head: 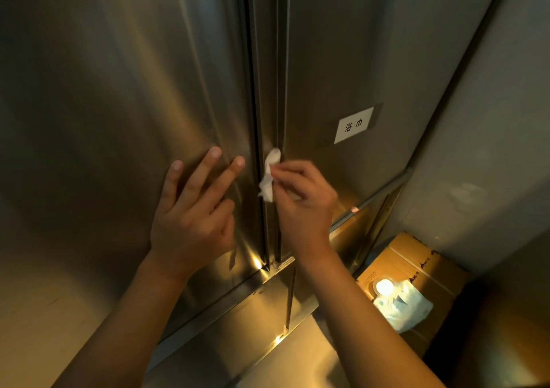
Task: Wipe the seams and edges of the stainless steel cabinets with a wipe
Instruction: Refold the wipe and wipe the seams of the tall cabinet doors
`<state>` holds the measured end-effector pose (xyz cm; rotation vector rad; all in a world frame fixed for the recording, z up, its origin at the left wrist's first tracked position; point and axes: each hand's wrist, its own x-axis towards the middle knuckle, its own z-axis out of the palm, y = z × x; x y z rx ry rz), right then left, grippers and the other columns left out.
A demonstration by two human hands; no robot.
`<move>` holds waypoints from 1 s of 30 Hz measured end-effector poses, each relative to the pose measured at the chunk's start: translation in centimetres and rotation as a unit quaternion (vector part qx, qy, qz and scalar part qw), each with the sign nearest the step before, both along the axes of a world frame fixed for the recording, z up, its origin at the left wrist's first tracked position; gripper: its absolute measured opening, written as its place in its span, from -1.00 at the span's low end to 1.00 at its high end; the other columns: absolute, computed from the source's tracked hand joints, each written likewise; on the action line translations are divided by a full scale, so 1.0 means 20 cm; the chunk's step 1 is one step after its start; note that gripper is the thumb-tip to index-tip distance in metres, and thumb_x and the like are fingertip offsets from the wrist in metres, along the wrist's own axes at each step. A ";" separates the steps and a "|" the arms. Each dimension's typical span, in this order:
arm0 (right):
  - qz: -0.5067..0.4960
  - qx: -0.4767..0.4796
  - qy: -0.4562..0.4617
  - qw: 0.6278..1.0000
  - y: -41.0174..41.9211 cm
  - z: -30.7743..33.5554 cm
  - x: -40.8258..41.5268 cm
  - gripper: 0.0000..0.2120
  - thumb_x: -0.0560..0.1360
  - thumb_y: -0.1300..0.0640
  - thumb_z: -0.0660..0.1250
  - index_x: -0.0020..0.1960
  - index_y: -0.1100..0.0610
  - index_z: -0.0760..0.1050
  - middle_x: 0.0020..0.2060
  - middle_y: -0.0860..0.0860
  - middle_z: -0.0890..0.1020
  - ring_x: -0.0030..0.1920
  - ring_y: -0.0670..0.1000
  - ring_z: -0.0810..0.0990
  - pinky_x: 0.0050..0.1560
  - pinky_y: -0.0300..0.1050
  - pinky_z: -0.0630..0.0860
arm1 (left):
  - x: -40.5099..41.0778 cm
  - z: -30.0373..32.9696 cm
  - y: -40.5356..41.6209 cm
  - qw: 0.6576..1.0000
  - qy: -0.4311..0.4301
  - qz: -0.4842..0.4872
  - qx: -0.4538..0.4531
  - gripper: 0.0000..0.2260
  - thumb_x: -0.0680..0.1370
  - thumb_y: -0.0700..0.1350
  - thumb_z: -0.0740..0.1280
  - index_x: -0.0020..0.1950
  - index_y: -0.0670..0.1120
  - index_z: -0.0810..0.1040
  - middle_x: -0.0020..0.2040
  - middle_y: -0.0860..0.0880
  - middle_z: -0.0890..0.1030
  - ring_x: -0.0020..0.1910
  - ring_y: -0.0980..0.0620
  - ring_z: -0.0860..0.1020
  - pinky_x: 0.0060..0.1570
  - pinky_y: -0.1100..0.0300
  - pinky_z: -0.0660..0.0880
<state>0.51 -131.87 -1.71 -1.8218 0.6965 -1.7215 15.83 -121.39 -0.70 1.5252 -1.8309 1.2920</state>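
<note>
At seam (279,96) — right hand (303,197), wipe (269,176)

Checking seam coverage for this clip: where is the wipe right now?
In the head view, the wipe sits near centre frame, pinched by the right hand against the vertical seam between the cabinet doors, below-left of the white label.

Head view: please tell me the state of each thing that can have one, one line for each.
left hand: open, fingers flat on the left cabinet door
right hand: pinches the wipe
wipe: crumpled, pressed at the seam between the doors
cabinet doors: closed
label: stuck on the right door
cardboard box: closed, taped
</note>
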 end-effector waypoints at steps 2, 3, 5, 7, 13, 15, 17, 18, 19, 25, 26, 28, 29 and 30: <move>-0.013 -0.033 -0.019 0.999 -0.02 0.13 -0.05 -0.83 0.49 0.39 0.47 0.03 0.22 0.73 0.00 0.04 0.68 0.04 -0.09 0.66 0.05 -0.13 0.62 | 0.01 0.00 0.00 1.000 0.003 0.002 0.004 -0.85 0.53 -0.17 0.35 -0.23 -0.05 0.63 0.51 -0.05 0.48 0.57 -0.18 0.35 0.55 -0.25 0.14; -0.027 -0.042 -0.023 0.999 -0.03 0.17 -0.06 -0.85 0.49 0.37 0.48 0.03 0.23 0.73 0.00 0.05 0.68 0.04 -0.08 0.66 0.05 -0.15 0.61 | 0.02 0.00 0.00 1.000 0.005 0.002 0.007 -0.85 0.53 -0.16 0.35 -0.23 -0.05 0.64 0.51 -0.06 0.48 0.57 -0.19 0.35 0.55 -0.27 0.15; -0.050 -0.040 -0.008 0.998 -0.07 0.18 -0.07 -0.88 0.48 0.33 0.51 0.01 0.22 0.73 -0.01 0.04 0.67 0.02 -0.09 0.65 0.01 -0.21 0.59 | 0.02 -0.01 0.00 1.000 0.005 0.001 0.011 -0.84 0.54 -0.15 0.34 -0.22 -0.05 0.65 0.51 -0.06 0.48 0.56 -0.21 0.36 0.54 -0.28 0.15; -0.053 -0.026 0.028 0.998 -0.09 0.13 -0.04 -0.89 0.44 0.32 0.54 -0.05 0.19 0.72 -0.06 0.02 0.63 -0.05 -0.10 0.61 -0.08 -0.24 0.56 | 0.02 -0.01 -0.01 1.000 0.007 -0.001 0.009 -0.83 0.55 -0.17 0.34 -0.22 -0.05 0.65 0.51 -0.06 0.49 0.56 -0.21 0.36 0.55 -0.28 0.15; -0.062 -0.005 0.078 0.995 -0.08 -0.18 0.01 -0.89 0.40 0.33 0.58 -0.14 0.21 0.68 -0.17 0.03 0.57 -0.19 -0.08 0.54 -0.24 -0.12 0.52 | 0.02 -0.01 0.00 1.000 0.009 0.002 0.008 -0.82 0.56 -0.17 0.34 -0.23 -0.05 0.63 0.51 -0.05 0.48 0.56 -0.20 0.35 0.55 -0.28 0.15; -0.066 0.028 0.105 0.992 -0.07 -0.33 0.00 -0.89 0.39 0.31 0.59 -0.17 0.19 0.67 -0.19 -0.01 0.55 -0.21 -0.09 0.52 -0.26 -0.14 0.50 | 0.01 -0.01 0.00 1.000 0.008 0.001 0.008 -0.82 0.56 -0.17 0.33 -0.22 -0.05 0.64 0.51 -0.05 0.48 0.56 -0.20 0.35 0.54 -0.28 0.16; -0.069 0.073 0.136 0.986 -0.06 -0.51 0.00 -0.84 0.37 0.33 0.59 -0.23 0.17 0.63 -0.22 -0.04 0.51 -0.25 -0.11 0.49 -0.29 -0.20 0.47 | 0.01 -0.01 0.00 1.000 0.007 0.000 0.008 -0.83 0.56 -0.18 0.33 -0.21 -0.06 0.65 0.52 -0.05 0.48 0.57 -0.19 0.35 0.54 -0.28 0.16; -0.069 0.096 0.156 0.981 -0.05 -0.60 0.00 -0.83 0.36 0.35 0.59 -0.24 0.16 0.63 -0.22 -0.05 0.50 -0.26 -0.11 0.48 -0.29 -0.21 0.47 | 0.01 -0.01 0.00 1.000 0.009 -0.001 0.007 -0.83 0.56 -0.18 0.33 -0.20 -0.06 0.65 0.52 -0.04 0.47 0.57 -0.19 0.35 0.55 -0.28 0.15; -0.070 0.117 0.180 0.974 -0.04 -0.69 -0.01 -0.83 0.35 0.36 0.58 -0.25 0.16 0.64 -0.22 -0.05 0.50 -0.26 -0.09 0.49 -0.28 -0.18 0.50 | 0.02 -0.01 0.00 1.000 0.010 0.000 0.005 -0.83 0.56 -0.18 0.34 -0.20 -0.06 0.65 0.52 -0.04 0.47 0.57 -0.19 0.34 0.55 -0.27 0.15; -0.043 0.175 0.303 0.936 -0.03 -1.08 0.00 -0.90 0.39 0.32 0.55 -0.17 0.17 0.69 -0.13 0.01 0.54 -0.18 0.03 0.54 -0.23 0.06 0.58 | 0.02 -0.01 -0.01 1.000 0.006 0.000 0.000 -0.83 0.55 -0.18 0.35 -0.22 -0.04 0.65 0.51 -0.04 0.49 0.57 -0.18 0.35 0.57 -0.25 0.11; -0.038 0.171 0.322 0.931 -0.03 -1.12 0.00 -0.90 0.38 0.30 0.56 -0.16 0.15 0.70 -0.12 0.01 0.56 -0.18 0.03 0.55 -0.24 0.04 0.59 | 0.02 -0.01 -0.01 1.000 0.004 0.002 -0.003 -0.83 0.54 -0.18 0.35 -0.23 -0.04 0.64 0.51 -0.04 0.49 0.57 -0.18 0.35 0.57 -0.24 0.10; -0.038 0.167 0.349 0.921 -0.03 -1.17 0.00 -0.89 0.36 0.28 0.57 -0.13 0.15 0.72 -0.11 0.01 0.57 -0.18 0.01 0.55 -0.25 -0.02 0.58 | 0.02 -0.01 -0.01 1.000 0.002 0.004 -0.004 -0.83 0.54 -0.18 0.35 -0.23 -0.05 0.64 0.51 -0.03 0.49 0.57 -0.18 0.35 0.57 -0.24 0.09; -0.041 0.169 0.353 0.919 -0.03 -1.17 0.01 -0.88 0.36 0.28 0.57 -0.13 0.15 0.72 -0.11 0.01 0.57 -0.19 0.01 0.54 -0.25 -0.04 0.56 | 0.02 -0.01 -0.01 1.000 0.001 0.005 -0.003 -0.83 0.54 -0.18 0.35 -0.23 -0.05 0.64 0.51 -0.03 0.48 0.57 -0.18 0.34 0.57 -0.24 0.09; -0.041 0.171 0.355 0.918 -0.03 -1.17 0.01 -0.88 0.36 0.28 0.57 -0.12 0.16 0.72 -0.11 0.01 0.57 -0.19 0.01 0.55 -0.25 -0.05 0.56 | 0.02 -0.01 -0.01 1.000 -0.001 0.006 -0.003 -0.83 0.54 -0.17 0.35 -0.23 -0.04 0.64 0.51 -0.03 0.48 0.57 -0.17 0.34 0.57 -0.24 0.10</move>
